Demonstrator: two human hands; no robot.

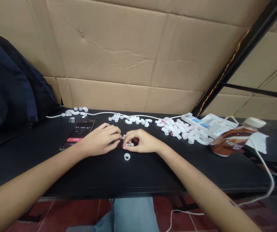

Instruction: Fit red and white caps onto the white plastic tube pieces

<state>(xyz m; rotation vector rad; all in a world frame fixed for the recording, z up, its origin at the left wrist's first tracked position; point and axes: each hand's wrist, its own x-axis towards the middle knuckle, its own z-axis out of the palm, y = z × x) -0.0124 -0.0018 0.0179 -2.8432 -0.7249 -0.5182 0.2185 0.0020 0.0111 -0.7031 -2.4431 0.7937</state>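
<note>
Both hands work low over the middle of the black table point(92, 180), fingertips nearly meeting. Left hand point(102, 140): palm down, fingers bent, thumb close under them; cannot tell whether anything is pinched. Right hand point(143, 141): thumb and fingers curled into a loop, tips close together. Red shows at the tips; whether a part is gripped there, cannot tell.

White ring point(127, 159) lies loose on the near side of the hands, between them and the table's near edge, just beside the right thumb. Right hand is the nearer. Ring is short, no clear long axis; its opening appears to face up. Small white pieces point(130, 144) lie under the right hand, partly hidden by its fingers.

Containers: only a brown bottle point(232, 139) with a white cap, right side of the table, label turned to the viewer; fill level cannot be told. Other white parts lie loose: a large pile point(183, 130) right of the hands, a middle cluster point(133, 119) and a left cluster point(75, 112) toward the far edge. Phone point(78, 133), lit, left of the left hand, partly behind the forearm.
</note>
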